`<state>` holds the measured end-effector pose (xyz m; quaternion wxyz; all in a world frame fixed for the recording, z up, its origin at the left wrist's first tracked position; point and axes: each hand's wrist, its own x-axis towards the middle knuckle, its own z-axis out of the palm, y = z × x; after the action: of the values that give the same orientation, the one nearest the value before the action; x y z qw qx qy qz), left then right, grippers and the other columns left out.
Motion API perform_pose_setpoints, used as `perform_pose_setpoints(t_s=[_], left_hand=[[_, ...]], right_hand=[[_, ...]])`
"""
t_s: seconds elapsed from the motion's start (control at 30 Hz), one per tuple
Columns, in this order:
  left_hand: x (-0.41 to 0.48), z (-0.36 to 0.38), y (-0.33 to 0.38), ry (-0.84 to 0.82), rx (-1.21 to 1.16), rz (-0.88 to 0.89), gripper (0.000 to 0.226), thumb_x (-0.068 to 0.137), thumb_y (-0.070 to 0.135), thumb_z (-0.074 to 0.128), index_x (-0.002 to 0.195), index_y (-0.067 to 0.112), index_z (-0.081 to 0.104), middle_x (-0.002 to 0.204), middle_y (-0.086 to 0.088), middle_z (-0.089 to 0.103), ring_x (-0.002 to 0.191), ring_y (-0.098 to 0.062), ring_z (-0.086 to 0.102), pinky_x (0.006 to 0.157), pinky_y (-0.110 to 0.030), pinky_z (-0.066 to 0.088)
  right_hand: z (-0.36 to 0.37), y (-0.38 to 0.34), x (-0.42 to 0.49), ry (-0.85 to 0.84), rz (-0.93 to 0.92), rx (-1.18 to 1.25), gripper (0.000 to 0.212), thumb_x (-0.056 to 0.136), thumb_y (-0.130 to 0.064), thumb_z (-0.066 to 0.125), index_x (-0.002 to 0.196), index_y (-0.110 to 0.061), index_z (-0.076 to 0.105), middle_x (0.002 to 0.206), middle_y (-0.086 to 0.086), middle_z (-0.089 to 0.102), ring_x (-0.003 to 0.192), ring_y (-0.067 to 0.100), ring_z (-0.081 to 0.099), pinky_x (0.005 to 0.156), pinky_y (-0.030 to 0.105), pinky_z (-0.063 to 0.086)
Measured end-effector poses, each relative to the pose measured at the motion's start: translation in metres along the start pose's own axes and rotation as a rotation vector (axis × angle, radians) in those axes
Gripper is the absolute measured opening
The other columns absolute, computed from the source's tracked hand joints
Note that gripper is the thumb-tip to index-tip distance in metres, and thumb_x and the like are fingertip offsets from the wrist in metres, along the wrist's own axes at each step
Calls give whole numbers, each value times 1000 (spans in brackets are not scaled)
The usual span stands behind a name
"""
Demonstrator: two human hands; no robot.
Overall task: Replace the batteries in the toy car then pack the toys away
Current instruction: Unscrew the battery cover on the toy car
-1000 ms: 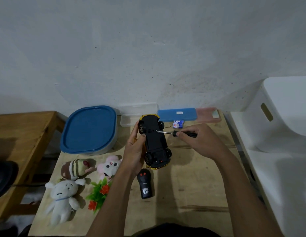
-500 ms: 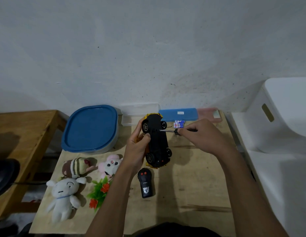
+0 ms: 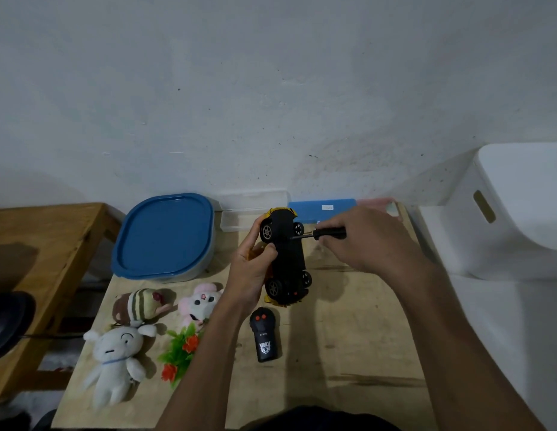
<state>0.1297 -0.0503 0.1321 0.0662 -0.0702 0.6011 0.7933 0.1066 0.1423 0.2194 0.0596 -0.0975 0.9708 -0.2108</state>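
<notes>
The yellow toy car (image 3: 288, 259) is turned on its side, its black underside facing right, above the wooden table (image 3: 348, 337). My left hand (image 3: 250, 265) grips its left side. My right hand (image 3: 361, 241) holds a black-handled screwdriver (image 3: 328, 233), whose metal tip touches the underside near the far wheels. A black remote control (image 3: 264, 335) with two red buttons lies on the table just below the car. The pack of batteries behind my right hand is hidden.
A blue-lidded container (image 3: 165, 237) stands at the back left. A clear case (image 3: 252, 209), a blue case (image 3: 322, 208) and a pink case (image 3: 380, 202) line the wall. Three plush toys (image 3: 118, 365) and a plastic plant (image 3: 180, 349) lie front left. A white bin (image 3: 513, 209) stands right.
Both hands lifted the car slightly farther from me and tilted it more upright. The screwdriver stayed pressed to the underside, and my right hand now covers the battery pack.
</notes>
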Motion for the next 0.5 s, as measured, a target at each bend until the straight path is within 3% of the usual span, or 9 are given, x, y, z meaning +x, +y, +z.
perform_pose_setpoints(t_s=[0.07,0.13,0.23,0.3,0.37,0.43,0.5], left_hand=[[0,-2,-2,15,-20,-5,59,98,0,52,118,55,63,106,-6,73,101,-24,66,83,-39,56],[0,-3,-3,16,-16,0,58,97,2,54,116,56,65,103,-5,73,99,-23,66,82,-37,57],[-1,-3,-6,14,-14,2,60,98,0,52,117,55,65,109,-4,73,102,-24,65,82,-35,57],[-1,-4,-8,28,-22,1,59,99,0,50,120,53,64,112,-3,73,105,-26,65,86,-37,56],[0,-4,-8,33,-23,3,57,100,2,51,119,54,64,112,-3,73,108,-27,64,89,-38,55],[0,-4,-7,33,-28,3,58,99,3,52,117,56,65,111,-2,73,107,-26,65,88,-38,55],[1,-2,-7,22,-22,9,57,98,2,53,121,52,64,110,-5,73,103,-24,66,84,-35,55]], right_hand=[[0,-2,0,-1,-47,-46,26,96,-36,49,107,-35,72,85,-11,70,64,7,56,57,26,45],[1,-1,3,-20,-118,-90,26,97,-33,48,109,-38,71,90,-9,66,68,8,58,54,25,42],[1,-2,9,-40,-213,-144,29,96,-27,54,121,-38,63,108,-4,51,95,13,53,70,29,47],[3,-2,12,-51,-200,-205,30,96,-27,54,126,-27,59,111,0,50,100,15,50,78,33,50],[2,-1,15,-98,-108,-220,30,97,-37,49,115,-16,61,101,2,56,87,16,56,68,32,48],[-1,-1,16,-154,-42,-226,37,98,-45,43,92,-14,63,80,1,57,67,14,55,53,28,37],[-5,-4,16,-120,-85,-320,40,96,-49,44,86,-16,64,80,1,61,68,17,57,55,27,34]])
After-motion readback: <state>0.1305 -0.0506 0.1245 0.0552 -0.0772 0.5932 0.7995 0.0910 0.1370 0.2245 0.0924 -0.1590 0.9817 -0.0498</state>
